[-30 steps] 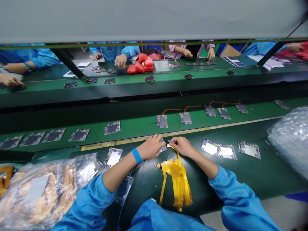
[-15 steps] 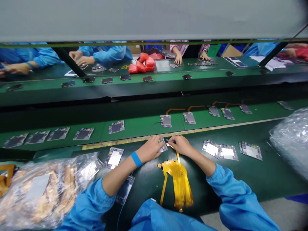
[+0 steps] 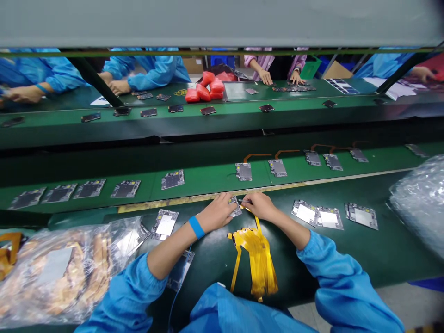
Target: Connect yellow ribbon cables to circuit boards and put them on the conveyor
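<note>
My left hand (image 3: 219, 213), with a blue band at its wrist, is closed over a small circuit board (image 3: 236, 206) near the front bench's far edge. Right beside it, my right hand (image 3: 258, 205) pinches a small dark tool (image 3: 243, 200) at the board's right side. An orange flex cable (image 3: 257, 223) runs from beneath my right fingers down toward a pile of flex cables (image 3: 258, 263). The exact contact between tool, cable and board is too small to make out.
Boards with white labels lie left (image 3: 165, 224) and right (image 3: 329, 218) of my hands. A plastic bag (image 3: 52, 277) fills the left front; bubble wrap (image 3: 421, 199) sits at the right. Boards rest on the green belt (image 3: 204, 178). Several people work across it.
The boards on the near belt have shifted right, while those on the far belt have shifted left. My hands stay nearly in place. One co-worker's hand across the line has moved right.
</note>
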The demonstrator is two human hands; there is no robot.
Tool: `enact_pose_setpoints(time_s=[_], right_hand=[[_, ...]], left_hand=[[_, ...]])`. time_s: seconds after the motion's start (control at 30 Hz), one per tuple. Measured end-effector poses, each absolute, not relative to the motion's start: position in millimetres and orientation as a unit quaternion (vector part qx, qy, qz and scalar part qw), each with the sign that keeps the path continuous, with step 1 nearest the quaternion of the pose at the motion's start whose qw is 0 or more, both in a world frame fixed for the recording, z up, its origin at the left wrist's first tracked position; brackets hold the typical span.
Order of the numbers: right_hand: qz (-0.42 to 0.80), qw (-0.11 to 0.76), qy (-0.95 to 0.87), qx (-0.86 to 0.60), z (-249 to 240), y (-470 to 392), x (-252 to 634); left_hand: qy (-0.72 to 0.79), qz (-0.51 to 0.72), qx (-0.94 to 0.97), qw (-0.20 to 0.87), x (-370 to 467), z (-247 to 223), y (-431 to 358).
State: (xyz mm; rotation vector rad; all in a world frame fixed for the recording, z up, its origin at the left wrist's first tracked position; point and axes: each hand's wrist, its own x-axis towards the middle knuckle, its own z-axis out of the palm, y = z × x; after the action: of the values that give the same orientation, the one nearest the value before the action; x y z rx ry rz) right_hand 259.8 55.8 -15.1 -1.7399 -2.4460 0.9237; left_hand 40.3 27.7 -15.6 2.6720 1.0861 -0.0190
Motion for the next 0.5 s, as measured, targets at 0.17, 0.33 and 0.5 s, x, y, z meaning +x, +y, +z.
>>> enact_pose_setpoints(time_s=[0.17, 0.33, 0.5], right_hand=[[0.274, -0.021, -0.794, -0.541, -14.1, 60.5, 256.0], [0.272, -0.027, -0.799, -0.535, -13.2, 61.3, 256.3], [0.266, -0.035, -0.805, -0.529, -12.6, 61.1, 255.8]], left_hand=[[0.371, 0.015, 0.919, 0.130, 39.6, -19.1, 26.1], [0.360, 0.007, 0.926, 0.112, 41.4, -18.2, 26.4], [0.350, -0.030, 0.931, 0.094, 45.6, -13.6, 26.5]])
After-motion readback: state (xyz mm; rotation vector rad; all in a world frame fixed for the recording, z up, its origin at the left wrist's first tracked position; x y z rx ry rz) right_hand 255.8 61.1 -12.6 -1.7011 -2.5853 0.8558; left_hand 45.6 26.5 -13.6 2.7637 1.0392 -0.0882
